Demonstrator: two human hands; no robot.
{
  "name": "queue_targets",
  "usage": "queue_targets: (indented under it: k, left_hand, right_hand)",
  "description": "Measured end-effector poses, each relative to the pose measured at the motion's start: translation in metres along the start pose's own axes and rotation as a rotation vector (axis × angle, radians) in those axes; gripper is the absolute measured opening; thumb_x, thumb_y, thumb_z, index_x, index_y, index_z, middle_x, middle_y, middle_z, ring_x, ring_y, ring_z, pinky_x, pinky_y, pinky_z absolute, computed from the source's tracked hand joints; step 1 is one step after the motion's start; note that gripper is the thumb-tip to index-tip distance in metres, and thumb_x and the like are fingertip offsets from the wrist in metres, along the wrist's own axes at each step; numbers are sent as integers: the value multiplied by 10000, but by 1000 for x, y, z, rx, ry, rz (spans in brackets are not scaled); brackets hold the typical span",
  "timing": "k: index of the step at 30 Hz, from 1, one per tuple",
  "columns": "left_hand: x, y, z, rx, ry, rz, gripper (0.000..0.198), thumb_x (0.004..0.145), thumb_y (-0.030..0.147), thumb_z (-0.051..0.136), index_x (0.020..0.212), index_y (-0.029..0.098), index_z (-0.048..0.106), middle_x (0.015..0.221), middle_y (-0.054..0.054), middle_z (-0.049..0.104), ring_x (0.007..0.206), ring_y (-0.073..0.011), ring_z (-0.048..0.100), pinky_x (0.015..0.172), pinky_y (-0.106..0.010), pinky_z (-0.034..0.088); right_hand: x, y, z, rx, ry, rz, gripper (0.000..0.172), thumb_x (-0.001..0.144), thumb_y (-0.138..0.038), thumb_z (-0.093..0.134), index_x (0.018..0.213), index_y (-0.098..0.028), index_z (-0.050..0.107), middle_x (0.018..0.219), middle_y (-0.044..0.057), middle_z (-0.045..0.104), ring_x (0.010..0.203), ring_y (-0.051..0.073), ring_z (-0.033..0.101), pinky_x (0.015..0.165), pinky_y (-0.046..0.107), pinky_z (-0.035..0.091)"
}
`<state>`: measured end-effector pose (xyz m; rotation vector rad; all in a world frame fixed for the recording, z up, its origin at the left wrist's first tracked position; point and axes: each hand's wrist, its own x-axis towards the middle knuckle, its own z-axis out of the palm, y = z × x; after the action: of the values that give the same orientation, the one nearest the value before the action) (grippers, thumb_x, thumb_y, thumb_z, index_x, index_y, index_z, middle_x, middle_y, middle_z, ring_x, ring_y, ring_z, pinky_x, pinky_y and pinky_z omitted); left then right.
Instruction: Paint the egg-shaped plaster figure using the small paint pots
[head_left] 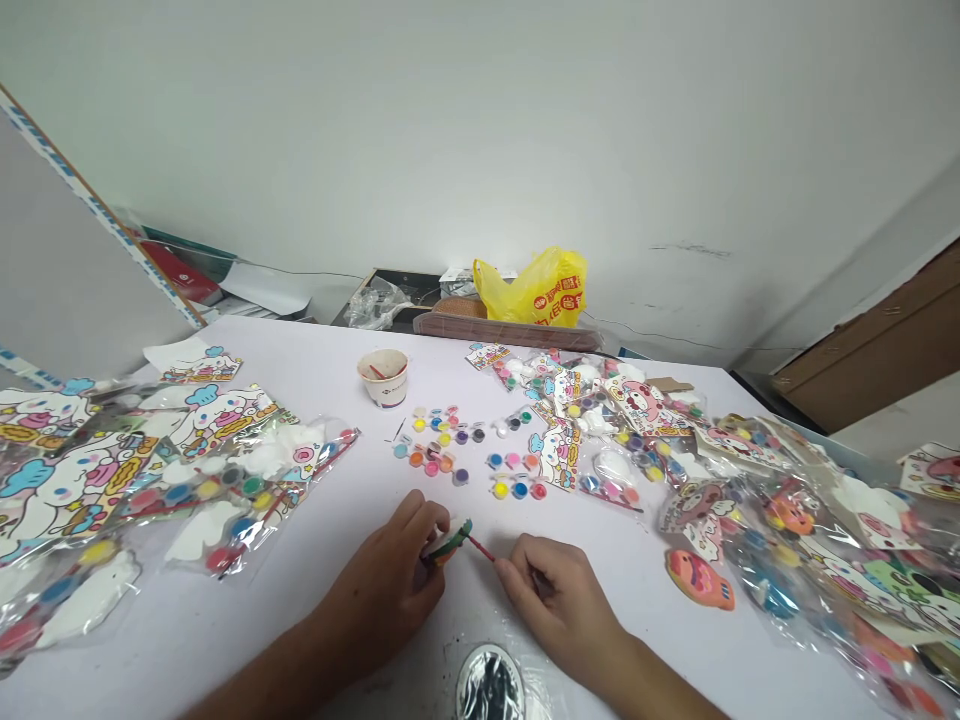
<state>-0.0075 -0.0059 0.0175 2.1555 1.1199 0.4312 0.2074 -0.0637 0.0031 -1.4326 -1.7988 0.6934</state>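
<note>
Between the thumb and fingers of my left hand (397,565) is a small painted figurine (448,543) with green, orange and white on it. Part of it is hidden behind the fingers. My right hand (559,595) pinches a thin red paintbrush (481,548), whose tip meets the figurine's green edge. Just beyond the hands lie small open paint pots, among them a yellow pot (500,489), a blue pot (520,490) and a red pot (538,491). A paper cup (383,378) behind them has another red brush leaning inside.
Bagged paint kits with white figures (225,490) cover the table's left side, and more kits (637,420) fill the right. A painted orange fish-shaped piece (700,579) lies right of my hands. Near the front edge sits a round dark shiny object (490,684). A yellow plastic bag (544,290) stands behind the table.
</note>
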Motion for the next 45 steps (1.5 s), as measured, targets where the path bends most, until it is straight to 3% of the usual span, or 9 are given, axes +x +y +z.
queue_targets:
  k: [9, 24, 35, 45]
  left_hand:
    - [1, -1, -1, -14, 11, -10, 227, 786, 103, 464, 968, 239, 468, 907, 2, 491, 774, -191, 541, 651, -294, 417]
    - [1, -3, 2, -249, 42, -47, 132, 807, 180, 496, 929, 229, 485, 816, 21, 494, 682, -154, 476, 582, -247, 409]
    - [0, -3, 0, -273, -8, -24, 91, 847, 192, 500, 925, 233, 477, 800, 24, 464, 664, -148, 405, 570, -241, 356]
    - [0, -5, 1, -228, -41, -14, 140, 832, 149, 493, 940, 231, 461, 826, 22, 477, 651, -136, 390, 564, -232, 349]
  right_hand:
    - [2, 2, 1, -6, 15, -21, 375, 953, -308, 489, 624, -217, 334, 553, -57, 375, 494, 101, 341, 492, 225, 273]
    - [0, 3, 2, -8, 50, 15, 370, 954, -323, 490, 626, -214, 355, 548, -62, 353, 493, 100, 331, 487, 224, 261]
    - [14, 28, -22, -41, 140, 176, 377, 948, -410, 495, 641, -220, 386, 551, -50, 411, 523, 122, 376, 514, 236, 288]
    - [16, 33, -16, -39, 89, 222, 409, 938, -419, 489, 616, -228, 323, 525, -48, 429, 511, 120, 365, 506, 245, 272]
